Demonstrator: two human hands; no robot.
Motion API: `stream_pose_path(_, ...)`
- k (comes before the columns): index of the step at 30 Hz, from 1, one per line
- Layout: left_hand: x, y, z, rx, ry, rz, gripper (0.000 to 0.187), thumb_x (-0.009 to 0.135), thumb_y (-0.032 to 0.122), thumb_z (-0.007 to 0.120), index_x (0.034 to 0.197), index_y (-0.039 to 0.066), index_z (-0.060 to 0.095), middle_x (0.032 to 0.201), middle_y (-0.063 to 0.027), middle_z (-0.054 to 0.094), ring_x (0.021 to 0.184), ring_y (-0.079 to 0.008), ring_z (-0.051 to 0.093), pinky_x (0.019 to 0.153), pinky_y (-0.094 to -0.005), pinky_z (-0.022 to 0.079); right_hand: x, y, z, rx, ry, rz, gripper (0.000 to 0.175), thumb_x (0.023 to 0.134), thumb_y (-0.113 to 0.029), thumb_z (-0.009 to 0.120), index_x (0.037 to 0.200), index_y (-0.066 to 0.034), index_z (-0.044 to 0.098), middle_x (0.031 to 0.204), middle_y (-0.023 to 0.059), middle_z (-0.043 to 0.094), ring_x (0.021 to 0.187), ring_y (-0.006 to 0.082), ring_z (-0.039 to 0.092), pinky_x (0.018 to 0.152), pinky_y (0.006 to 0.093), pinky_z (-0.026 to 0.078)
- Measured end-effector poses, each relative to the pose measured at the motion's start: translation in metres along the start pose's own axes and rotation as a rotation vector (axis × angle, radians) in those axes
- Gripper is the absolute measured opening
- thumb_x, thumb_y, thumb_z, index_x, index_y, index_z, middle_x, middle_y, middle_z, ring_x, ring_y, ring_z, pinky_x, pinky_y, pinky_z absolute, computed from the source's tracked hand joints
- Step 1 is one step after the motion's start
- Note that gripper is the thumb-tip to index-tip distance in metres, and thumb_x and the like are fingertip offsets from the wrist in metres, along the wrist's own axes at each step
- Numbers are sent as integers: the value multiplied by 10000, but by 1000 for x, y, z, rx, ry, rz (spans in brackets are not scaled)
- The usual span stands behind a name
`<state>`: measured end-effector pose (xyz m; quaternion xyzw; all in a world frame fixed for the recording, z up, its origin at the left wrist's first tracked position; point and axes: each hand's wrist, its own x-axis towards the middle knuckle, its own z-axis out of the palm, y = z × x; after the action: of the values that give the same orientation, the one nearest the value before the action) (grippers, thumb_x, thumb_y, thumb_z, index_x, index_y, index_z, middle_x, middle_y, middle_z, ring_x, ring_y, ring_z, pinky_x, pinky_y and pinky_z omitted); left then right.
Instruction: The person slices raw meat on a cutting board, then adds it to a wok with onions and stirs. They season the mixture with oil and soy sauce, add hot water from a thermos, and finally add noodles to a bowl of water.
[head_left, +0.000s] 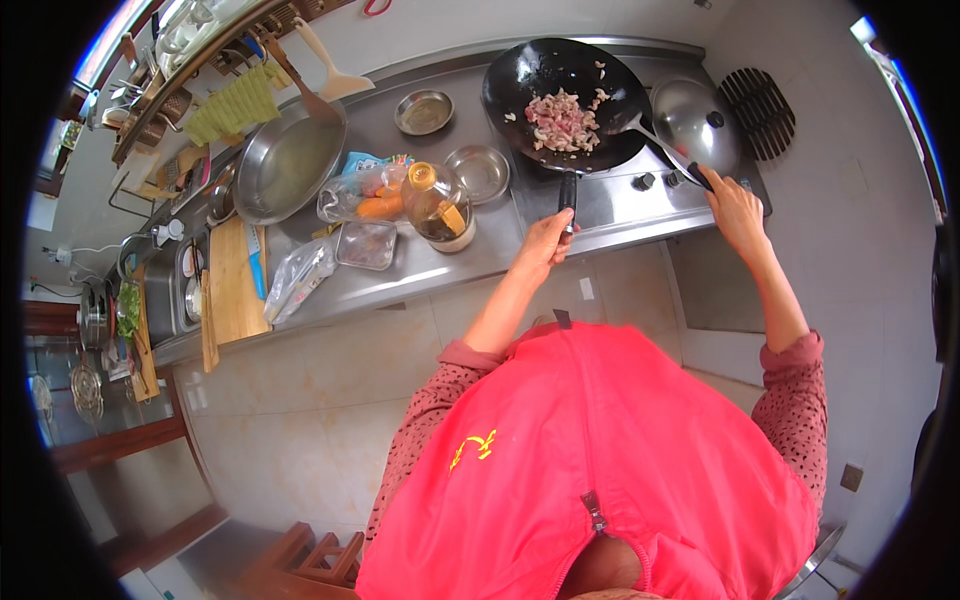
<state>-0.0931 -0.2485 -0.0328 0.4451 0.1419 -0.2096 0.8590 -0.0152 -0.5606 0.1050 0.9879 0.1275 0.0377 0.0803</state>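
A black wok (517, 82) sits over the stove, with pale and pinkish chopped meat (562, 120) heaped in its middle. Stray pieces cling to the wok's sides. My left hand (541, 241) is closed around the wok's black handle (568, 193). In my right hand (736, 208) is the dark grip of a metal wok spatula (666, 147). Its blade rests inside the wok, just right of the meat. A domed steel lid (694, 124) with a dark knob stands right of the wok, partly behind the spatula.
Left of the stove are a large oil bottle (442, 206), two shallow steel dishes (425, 112), bagged carrots (381, 204) and a big steel basin (289, 165). A blue-handled knife (256, 266) lies on a wooden cutting board (232, 292). A black slatted rack (757, 112) is at the right wall.
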Motion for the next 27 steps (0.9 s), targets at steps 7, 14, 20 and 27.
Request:
stream_pose_path(7,-6,-3,4,8,57,30,400,883,455,639,846,58,608,640,56,459,510,-23,361,440,-197,267,138,-29,28,-27,257,-265,462,922,-233,558,1364,-298,442,945,107,614,794,343,648,668,461,510)
stream_pose_path(14,7,-2,3,-43,34,-22,420,853,471,657,850,58,579,646,31,482,485,-34,366,419,-197,252,137,-66,-7,224,119,-211,399,962,-310,480,1358,-267,451,956,173,658,866,395,632,745,500,490)
stream_pose_path(20,24,5,8,-89,44,-23,432,816,489,690,795,82,547,645,5,500,472,-45,385,406,-191,257,109,-65,8,289,-238,-122,438,936,-371,444,1351,-230,446,968,160,687,914,335,660,795,474,505)
stream_pose_path(27,25,-5,14,-116,3,-32,376,818,475,698,796,141,527,662,17,532,480,-35,397,401,-187,261,-18,-20,-26,636,-88,-92,425,947,-290,502,1354,-174,469,894,203,630,899,403,607,792,448,449)
